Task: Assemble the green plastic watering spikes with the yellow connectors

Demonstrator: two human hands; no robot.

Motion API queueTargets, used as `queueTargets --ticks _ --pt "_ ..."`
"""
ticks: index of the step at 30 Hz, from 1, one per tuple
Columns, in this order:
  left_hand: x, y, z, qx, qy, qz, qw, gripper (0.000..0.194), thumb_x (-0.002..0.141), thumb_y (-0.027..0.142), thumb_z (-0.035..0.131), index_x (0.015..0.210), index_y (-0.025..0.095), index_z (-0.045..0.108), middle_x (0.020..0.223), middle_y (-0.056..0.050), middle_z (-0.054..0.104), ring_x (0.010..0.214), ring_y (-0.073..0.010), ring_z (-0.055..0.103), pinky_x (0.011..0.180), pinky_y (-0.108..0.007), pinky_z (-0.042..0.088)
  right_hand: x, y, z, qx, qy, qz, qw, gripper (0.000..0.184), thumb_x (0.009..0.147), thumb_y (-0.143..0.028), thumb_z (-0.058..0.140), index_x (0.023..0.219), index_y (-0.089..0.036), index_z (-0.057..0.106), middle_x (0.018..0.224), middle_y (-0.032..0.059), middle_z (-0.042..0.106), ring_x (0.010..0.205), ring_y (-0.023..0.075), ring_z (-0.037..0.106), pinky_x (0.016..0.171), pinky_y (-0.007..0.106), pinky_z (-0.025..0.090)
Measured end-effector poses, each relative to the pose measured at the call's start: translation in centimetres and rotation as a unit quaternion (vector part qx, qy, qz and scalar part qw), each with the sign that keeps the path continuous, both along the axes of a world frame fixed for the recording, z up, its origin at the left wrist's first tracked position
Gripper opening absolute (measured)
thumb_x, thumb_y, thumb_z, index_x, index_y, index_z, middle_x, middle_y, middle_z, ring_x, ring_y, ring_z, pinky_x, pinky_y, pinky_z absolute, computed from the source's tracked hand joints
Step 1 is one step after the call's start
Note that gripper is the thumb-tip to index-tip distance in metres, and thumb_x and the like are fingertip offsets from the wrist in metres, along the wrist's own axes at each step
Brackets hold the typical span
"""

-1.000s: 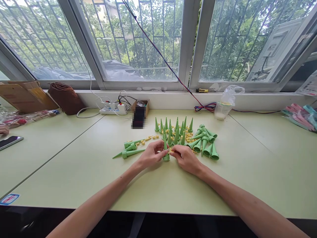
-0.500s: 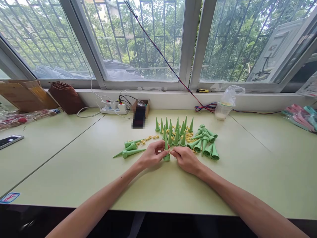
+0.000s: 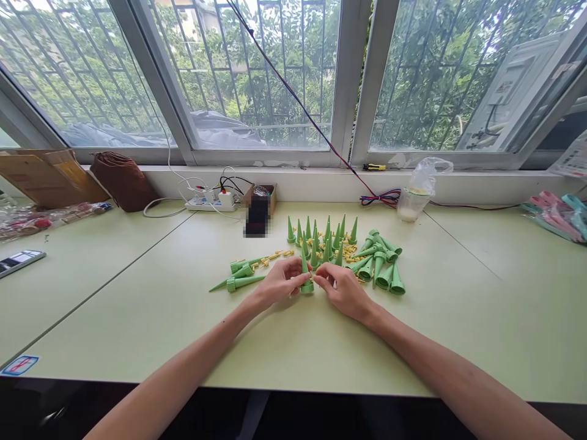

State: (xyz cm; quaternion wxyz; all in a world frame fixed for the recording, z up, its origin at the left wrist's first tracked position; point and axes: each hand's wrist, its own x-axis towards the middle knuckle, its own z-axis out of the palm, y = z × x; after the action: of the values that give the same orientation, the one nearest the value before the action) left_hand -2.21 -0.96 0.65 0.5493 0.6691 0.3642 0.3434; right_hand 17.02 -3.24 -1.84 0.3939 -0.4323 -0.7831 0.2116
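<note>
My left hand (image 3: 285,278) is closed around a green plastic watering spike (image 3: 306,275), holding it upright on the table with its tip up. My right hand (image 3: 340,287) pinches at the spike's right side, where a bit of a small yellow plastic piece (image 3: 312,278) shows between the fingertips. Just behind the hands, several more green spikes stand upright in a cluster, with loose yellow pieces (image 3: 351,250) among them. To the right lies a heap of green spikes (image 3: 380,263). Left of my left hand, a few spikes (image 3: 243,282) lie on their sides beside more yellow pieces.
A small cardboard box (image 3: 270,194) with a dark pixelated object in front stands behind. A power strip (image 3: 211,200) and cables lie by the window ledge. A plastic cup in a bag (image 3: 413,198) stands back right; a phone (image 3: 21,263) lies far left.
The held spike has shifted slightly left and away from me. My right hand's fingers have changed their bend and stay against the spike's side.
</note>
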Motion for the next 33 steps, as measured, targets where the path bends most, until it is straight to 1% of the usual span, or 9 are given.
queueTargets --ticks 3,11,17,22,24,27,30,33 --pt "0.0 0.0 0.0 -0.006 0.001 0.002 1.000 0.034 0.081 0.044 0.070 0.092 0.013 0.060 0.071 0.001 0.055 0.050 -0.0066 0.045 0.042 -0.020 0.037 0.0 0.0 0.0 0.006 0.008 0.003 1.000 0.013 0.095 -0.026 0.054 0.087 -0.019 0.059 0.076 0.0007 0.063 0.064 0.0135 0.052 0.060 0.024 0.038" --pt "-0.2 0.2 -0.2 -0.015 -0.007 0.004 1.000 0.035 0.080 0.043 0.071 0.094 0.013 0.061 0.076 -0.001 0.058 0.051 -0.0069 0.047 0.043 -0.020 0.039 -0.1 0.2 -0.3 0.036 0.011 -0.005 0.999 0.012 0.095 -0.023 0.055 0.087 -0.019 0.064 0.084 0.0026 0.064 0.071 0.0144 0.056 0.064 0.024 0.041" --pt "0.1 -0.1 0.1 -0.011 -0.013 0.002 1.000 0.035 0.080 0.044 0.072 0.092 0.013 0.060 0.071 0.001 0.054 0.054 -0.0080 0.046 0.043 -0.020 0.039 -0.1 0.2 -0.3 0.023 0.026 0.009 0.999 0.016 0.096 -0.023 0.053 0.087 -0.019 0.065 0.078 0.0018 0.065 0.066 0.0141 0.054 0.061 0.024 0.038" --pt "0.0 -0.2 0.1 0.003 -0.006 -0.010 1.000 0.035 0.082 0.044 0.069 0.094 0.013 0.059 0.072 0.001 0.054 0.054 -0.0079 0.045 0.043 -0.020 0.040 -0.2 0.2 -0.3 0.016 0.045 0.007 0.999 0.017 0.095 -0.022 0.052 0.083 -0.018 0.064 0.076 0.0014 0.065 0.064 0.0137 0.053 0.060 0.024 0.038" --pt "0.0 -0.1 0.0 0.020 0.005 -0.018 1.000 0.033 0.083 0.044 0.069 0.093 0.014 0.059 0.071 0.002 0.052 0.053 -0.0075 0.045 0.044 -0.020 0.040 -0.2 0.1 -0.3 0.005 0.054 0.007 0.999 0.015 0.094 -0.023 0.052 0.084 -0.018 0.063 0.076 0.0013 0.065 0.063 0.0135 0.053 0.060 0.024 0.038" --pt "0.0 -0.2 -0.1 0.063 0.042 -0.020 0.997 0.029 0.084 0.042 0.066 0.086 0.015 0.058 0.067 0.004 0.049 0.048 -0.0062 0.043 0.042 -0.020 0.036 -0.2 -0.1 -0.1 -0.021 0.067 0.011 0.997 0.013 0.093 -0.022 0.052 0.086 -0.019 0.062 0.073 0.0006 0.065 0.060 0.0131 0.053 0.058 0.024 0.039" --pt "0.2 -0.5 -0.1 0.132 0.087 0.007 0.987 0.024 0.086 0.036 0.063 0.078 0.015 0.056 0.065 0.004 0.048 0.050 -0.0066 0.042 0.044 -0.019 0.036 -0.3 -0.1 0.1 -0.054 0.083 0.007 0.995 0.011 0.092 -0.023 0.052 0.085 -0.019 0.061 0.068 -0.0001 0.064 0.060 0.0135 0.054 0.057 0.024 0.039" --pt "0.4 -0.9 -0.1 0.196 0.116 0.033 0.973 0.021 0.086 0.031 0.060 0.074 0.015 0.056 0.065 0.003 0.047 0.058 -0.0088 0.043 0.051 -0.019 0.041 -0.3 -0.1 0.2 -0.090 0.106 -0.002 0.990 0.010 0.091 -0.024 0.054 0.084 -0.019 0.059 0.068 0.0001 0.065 0.061 0.0143 0.057 0.057 0.024 0.041"
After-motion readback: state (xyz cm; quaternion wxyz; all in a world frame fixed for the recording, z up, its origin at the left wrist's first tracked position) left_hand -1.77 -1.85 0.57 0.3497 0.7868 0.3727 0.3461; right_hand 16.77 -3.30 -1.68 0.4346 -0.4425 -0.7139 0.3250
